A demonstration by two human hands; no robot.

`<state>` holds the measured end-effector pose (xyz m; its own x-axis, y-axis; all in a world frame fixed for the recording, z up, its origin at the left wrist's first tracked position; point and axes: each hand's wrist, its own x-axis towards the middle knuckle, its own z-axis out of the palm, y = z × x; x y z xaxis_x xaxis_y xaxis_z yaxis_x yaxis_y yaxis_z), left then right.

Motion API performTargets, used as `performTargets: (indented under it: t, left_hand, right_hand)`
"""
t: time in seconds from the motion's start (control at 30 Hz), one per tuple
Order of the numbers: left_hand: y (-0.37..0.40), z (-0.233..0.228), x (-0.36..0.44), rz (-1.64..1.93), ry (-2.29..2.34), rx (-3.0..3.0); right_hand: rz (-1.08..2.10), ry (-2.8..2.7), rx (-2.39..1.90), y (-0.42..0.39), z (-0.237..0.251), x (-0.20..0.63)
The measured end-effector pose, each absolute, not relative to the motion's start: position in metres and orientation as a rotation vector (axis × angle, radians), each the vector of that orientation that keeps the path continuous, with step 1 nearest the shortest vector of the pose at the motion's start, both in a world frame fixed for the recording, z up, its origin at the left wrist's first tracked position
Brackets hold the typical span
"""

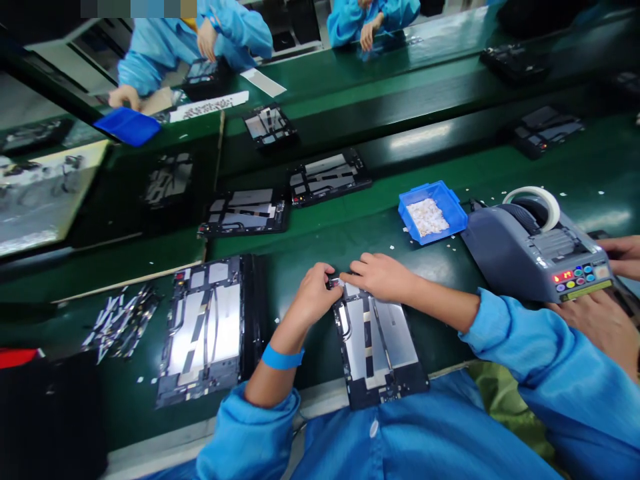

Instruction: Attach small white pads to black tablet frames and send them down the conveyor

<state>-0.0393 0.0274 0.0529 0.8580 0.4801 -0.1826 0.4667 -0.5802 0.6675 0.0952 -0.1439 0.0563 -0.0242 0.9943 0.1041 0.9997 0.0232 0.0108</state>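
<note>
An opened tablet chassis with silver plates lies at the near edge of the green bench, right in front of me. My left hand pinches a small part at the chassis's top left corner. My right hand rests fingers-down on the top edge beside it, the two hands almost touching. A blue wristband circles my left wrist. What exactly sits between the fingertips is too small to make out.
A second open chassis lies to my left, beside loose metal strips. A blue bin of small white pieces and a grey tape dispenser stand right. More chassis ride the belt. Another person's hands are at the dispenser; co-workers sit opposite.
</note>
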Motion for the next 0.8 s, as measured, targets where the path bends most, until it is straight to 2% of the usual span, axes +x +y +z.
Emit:
performTargets:
  t: [0.23,0.33,0.43,0.53,0.63,0.8]
  left_hand:
    - [0.025,0.054,-0.048,0.077,0.657,2.295]
    - [0.012,0.056,-0.081,0.232,0.705,2.258]
    - [-0.016,0.049,-0.119,0.178,0.676,2.212]
    - [-0.044,0.044,-0.137,0.108,0.638,2.171]
    - [-0.047,0.056,-0.141,0.253,0.649,1.992]
    - [0.041,0.119,-0.182,0.664,0.767,1.842]
  right_hand:
    - [-0.088,-2.201,-2.2,-0.145,0.074,0.091]
    - [-0.076,-1.648,-2.526,-0.167,0.087,0.085]
    - [0.236,-1.022,-2.709,-0.2,0.084,0.066]
    - [0.532,-0.892,-2.515,-0.22,0.071,0.041]
    - [0.564,-0.857,-2.237,-0.208,0.073,0.033]
    - [0.509,-0.69,-1.954,-0.118,0.122,0.094]
